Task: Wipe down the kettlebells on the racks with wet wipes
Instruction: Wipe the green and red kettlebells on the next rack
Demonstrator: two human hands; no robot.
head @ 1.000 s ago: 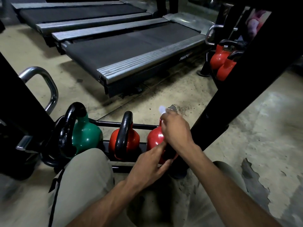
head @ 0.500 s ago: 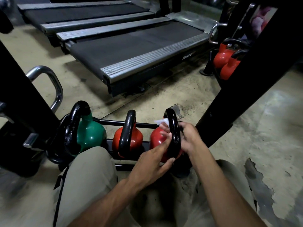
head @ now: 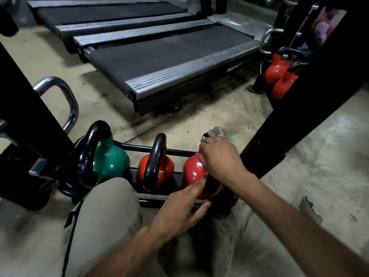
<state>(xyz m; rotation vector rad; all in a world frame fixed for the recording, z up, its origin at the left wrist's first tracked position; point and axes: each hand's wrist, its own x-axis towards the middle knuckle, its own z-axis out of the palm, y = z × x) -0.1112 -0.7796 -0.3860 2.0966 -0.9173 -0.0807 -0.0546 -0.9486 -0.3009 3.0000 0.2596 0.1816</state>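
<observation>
On the rack (head: 179, 151), right of a green bell (head: 110, 160), sits the end red bell (head: 192, 172). The left hand (head: 179, 208), fingers straight, steadies its slick body; the right hand (head: 219, 158), fingers curled, covers the handle (head: 211, 185). Likely heavy, rigid: grip the handle.

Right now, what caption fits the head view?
Right hand grips the handle of the near red kettlebell; left hand touches its body.

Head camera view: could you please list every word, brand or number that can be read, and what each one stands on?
"PROZYO": on the dark side panel of the nearest treadmill; its last letters are unsure.
Red kettlebells and green kettlebell: no marking can be read.
Poster at top right: too blurred to read.
</observation>
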